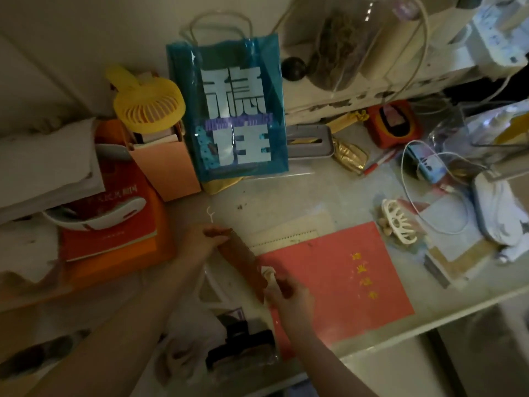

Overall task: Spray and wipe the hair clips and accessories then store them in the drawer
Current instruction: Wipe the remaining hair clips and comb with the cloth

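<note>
A long brown comb point(242, 257) is held over the desk, teeth facing right. My left hand point(204, 239) grips its far end. At the comb's near end my right hand point(287, 296) pinches a small white cloth point(269, 274) against it. A cream claw hair clip point(399, 222) lies on the desk to the right, apart from both hands. A black claw clip point(243, 343) sits near the front edge below the hands, among pale wrapping. No spray bottle is in view.
A red folder point(343, 276) lies flat under my right hand. A blue plastic bag point(232, 110) stands at the back, a yellow fan point(148, 106) and orange boxes point(114, 224) at the left. White cables point(423, 202) and clutter fill the right side.
</note>
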`<state>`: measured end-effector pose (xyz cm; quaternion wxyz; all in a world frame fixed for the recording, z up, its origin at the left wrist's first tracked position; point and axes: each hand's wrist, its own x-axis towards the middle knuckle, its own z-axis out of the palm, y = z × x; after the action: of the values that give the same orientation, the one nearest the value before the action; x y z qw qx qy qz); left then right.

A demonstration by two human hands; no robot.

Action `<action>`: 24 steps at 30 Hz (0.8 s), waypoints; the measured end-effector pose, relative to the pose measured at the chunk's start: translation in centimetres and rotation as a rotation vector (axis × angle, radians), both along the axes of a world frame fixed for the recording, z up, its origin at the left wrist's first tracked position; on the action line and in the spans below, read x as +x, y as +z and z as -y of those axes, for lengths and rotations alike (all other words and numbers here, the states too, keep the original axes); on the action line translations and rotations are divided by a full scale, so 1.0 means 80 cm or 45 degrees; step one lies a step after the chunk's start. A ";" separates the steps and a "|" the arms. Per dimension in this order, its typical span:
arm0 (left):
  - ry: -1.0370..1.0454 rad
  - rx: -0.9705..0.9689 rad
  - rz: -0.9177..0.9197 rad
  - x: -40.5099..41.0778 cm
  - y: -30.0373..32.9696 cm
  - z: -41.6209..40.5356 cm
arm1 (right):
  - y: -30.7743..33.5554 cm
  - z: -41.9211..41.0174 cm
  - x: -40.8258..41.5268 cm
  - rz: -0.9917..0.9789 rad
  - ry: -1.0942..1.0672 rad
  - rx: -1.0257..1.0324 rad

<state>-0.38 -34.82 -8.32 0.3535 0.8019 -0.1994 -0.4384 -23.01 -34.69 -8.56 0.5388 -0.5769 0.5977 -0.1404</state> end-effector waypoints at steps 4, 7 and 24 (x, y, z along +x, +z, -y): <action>-0.009 0.031 0.045 0.007 -0.014 0.004 | -0.012 -0.012 0.016 -0.081 -0.051 0.022; -0.050 0.041 0.087 0.010 -0.019 0.004 | -0.015 -0.016 0.021 -0.155 -0.046 -0.006; -0.202 -0.019 0.288 0.009 -0.036 -0.004 | -0.020 -0.017 0.007 -0.105 -0.106 -0.021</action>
<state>0.36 -34.49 -11.18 0.2990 0.8252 -0.3041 -0.3703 -22.45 -33.31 -10.17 0.5026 -0.5613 0.6417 -0.1435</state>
